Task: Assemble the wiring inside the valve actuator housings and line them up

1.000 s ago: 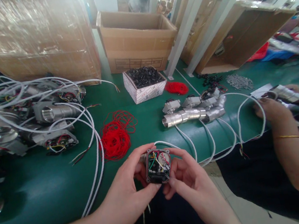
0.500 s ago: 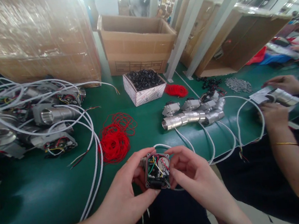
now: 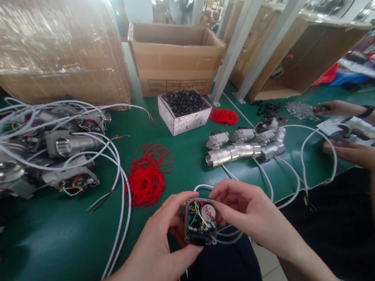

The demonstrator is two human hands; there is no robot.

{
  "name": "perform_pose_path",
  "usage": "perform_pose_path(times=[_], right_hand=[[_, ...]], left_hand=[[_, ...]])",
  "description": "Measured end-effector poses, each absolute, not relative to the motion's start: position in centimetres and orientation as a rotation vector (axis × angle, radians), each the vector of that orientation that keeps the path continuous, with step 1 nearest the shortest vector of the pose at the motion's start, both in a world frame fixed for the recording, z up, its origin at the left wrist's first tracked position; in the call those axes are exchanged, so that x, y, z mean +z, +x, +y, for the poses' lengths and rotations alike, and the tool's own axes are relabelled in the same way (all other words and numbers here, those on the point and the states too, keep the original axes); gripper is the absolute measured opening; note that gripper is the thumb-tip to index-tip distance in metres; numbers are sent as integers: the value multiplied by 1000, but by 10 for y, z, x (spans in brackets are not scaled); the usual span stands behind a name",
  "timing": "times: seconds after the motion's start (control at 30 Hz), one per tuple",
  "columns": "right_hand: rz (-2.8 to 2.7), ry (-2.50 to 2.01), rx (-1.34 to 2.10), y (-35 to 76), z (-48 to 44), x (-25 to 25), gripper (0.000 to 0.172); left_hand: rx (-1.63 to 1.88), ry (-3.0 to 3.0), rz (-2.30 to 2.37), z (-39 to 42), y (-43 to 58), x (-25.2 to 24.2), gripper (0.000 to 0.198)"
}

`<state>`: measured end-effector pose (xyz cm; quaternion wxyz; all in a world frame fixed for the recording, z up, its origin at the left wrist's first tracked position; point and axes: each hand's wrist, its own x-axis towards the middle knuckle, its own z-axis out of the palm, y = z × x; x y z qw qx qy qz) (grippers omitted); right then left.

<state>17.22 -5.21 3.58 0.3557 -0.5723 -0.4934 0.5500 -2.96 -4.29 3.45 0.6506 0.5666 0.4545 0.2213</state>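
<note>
The left hand [image 3: 167, 233] is gripping the housing [image 3: 200, 236] over dark clothing [image 3: 228, 268] at the near edge of the table [image 3: 187, 163], the wires [image 3: 193, 217] inside facing up. The right hand [image 3: 248, 206] is curling its fingers at the housing's right side; its fingertips being partly hidden, I cannot tell whether it is gripping anything. Red wire [image 3: 145, 185] is lying beyond.

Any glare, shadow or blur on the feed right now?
Head view: glare streaks the plastic wrap at upper left; head view: a dark shadow falls on the green table at lower left; head view: the wires show distinct colours in the open device, though fine detail looks soft.
</note>
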Motion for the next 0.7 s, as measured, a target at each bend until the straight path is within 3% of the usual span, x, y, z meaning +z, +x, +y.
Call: perform_pose_path(times=[0.43,0.57,0.7], right_hand=[[-1806,-1446,1261,182,-24,57,12],[-1861,-1414,1271,183,-22,57,13],[-1901,-1409,1262,182,-22,58,13]], left_hand=[[422,1349,948,-32,-39,38,60],[418,1269,932,-23,-42,37,42],[478,1270,928,-22,-38,26,42]])
